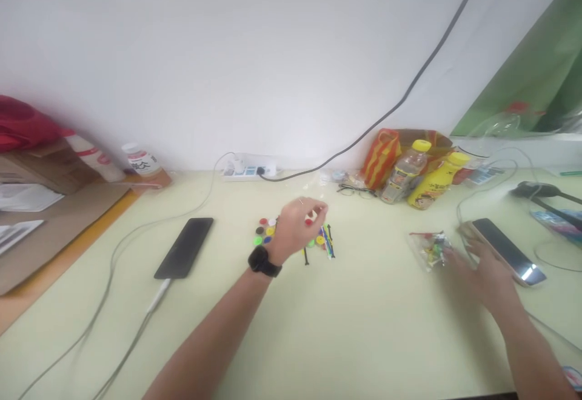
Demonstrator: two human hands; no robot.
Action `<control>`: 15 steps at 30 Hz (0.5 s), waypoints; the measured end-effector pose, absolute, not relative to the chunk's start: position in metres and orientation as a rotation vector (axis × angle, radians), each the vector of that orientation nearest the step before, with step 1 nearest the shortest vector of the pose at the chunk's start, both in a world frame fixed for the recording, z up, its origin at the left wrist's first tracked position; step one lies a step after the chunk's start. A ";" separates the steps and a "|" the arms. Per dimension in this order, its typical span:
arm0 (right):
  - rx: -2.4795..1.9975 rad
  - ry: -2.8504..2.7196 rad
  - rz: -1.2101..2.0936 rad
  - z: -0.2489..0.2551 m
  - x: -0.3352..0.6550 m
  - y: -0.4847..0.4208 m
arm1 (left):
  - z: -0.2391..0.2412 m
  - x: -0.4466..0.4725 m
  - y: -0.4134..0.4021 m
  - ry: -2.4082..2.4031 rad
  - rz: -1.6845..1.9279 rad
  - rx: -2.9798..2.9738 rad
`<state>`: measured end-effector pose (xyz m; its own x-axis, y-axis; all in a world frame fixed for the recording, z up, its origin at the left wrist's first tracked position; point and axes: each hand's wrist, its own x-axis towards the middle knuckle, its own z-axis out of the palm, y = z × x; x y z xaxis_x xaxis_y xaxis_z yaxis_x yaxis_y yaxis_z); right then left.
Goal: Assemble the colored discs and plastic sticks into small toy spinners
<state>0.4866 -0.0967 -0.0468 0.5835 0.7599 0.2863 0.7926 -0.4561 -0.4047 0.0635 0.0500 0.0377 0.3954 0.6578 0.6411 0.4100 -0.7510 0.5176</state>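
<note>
Probably light, soft and slippery, the clear packet [422, 248] lies on the surface [345, 321] at the loosely spread, blurred right hand [486, 270], perhaps best pinched by its edge, while the left hand [296, 224] curls over colored discs [270, 231], its grasp impossible to tell.

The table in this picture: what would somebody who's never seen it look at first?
Probably the bright little discs in the middle of the table, partly hidden by the left hand with its black watch. Next might be the yellow bottle at the back right, near the wall. Then perhaps the right hand, near a small clear packet.
</note>
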 end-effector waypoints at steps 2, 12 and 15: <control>-2.285 -1.239 0.112 -0.047 0.480 -0.092 | 0.019 0.080 0.023 0.847 1.284 2.410; -2.158 -1.293 0.191 -0.061 0.429 -0.057 | -0.026 0.099 -0.028 0.562 0.973 2.609; -2.096 -1.342 0.224 -0.062 0.419 -0.049 | -0.027 0.096 -0.023 0.603 0.976 2.536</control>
<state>0.4190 -0.0493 -0.0622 0.4663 0.8648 0.1862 0.7574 -0.2815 -0.5892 0.0963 -0.0234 -0.0266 0.6708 0.5053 0.5429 0.2593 -0.8456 0.4666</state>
